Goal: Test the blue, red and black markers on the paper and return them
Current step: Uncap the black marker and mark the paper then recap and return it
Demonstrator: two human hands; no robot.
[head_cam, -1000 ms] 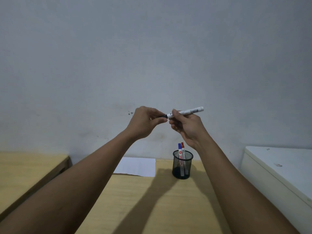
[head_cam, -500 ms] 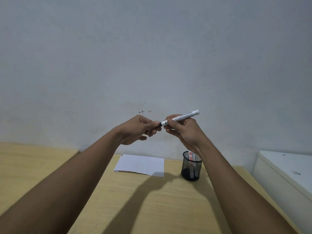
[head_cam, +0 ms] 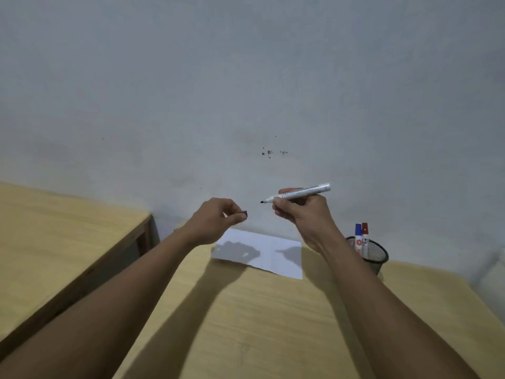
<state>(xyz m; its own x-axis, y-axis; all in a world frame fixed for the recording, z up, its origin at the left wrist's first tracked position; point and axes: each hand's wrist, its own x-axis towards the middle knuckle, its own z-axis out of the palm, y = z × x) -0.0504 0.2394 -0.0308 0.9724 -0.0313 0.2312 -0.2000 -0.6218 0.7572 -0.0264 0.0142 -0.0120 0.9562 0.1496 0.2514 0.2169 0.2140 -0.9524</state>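
A: Item, black marker: position?
B: Gripped in right hand, uncapped, long axis near level, tip toward 9 o'clock. Paper lies at 6 o'clock beneath the tip, flat on the table; right hand nearer.
A: Left hand?
B: Pinching the black cap.
A: Appearance?
B: White barrel, dark nib. Blue marker and red marker stand in the mesh cup, 3 o'clock.

Grey-white wall with dark specks — two pale wooden tables below.
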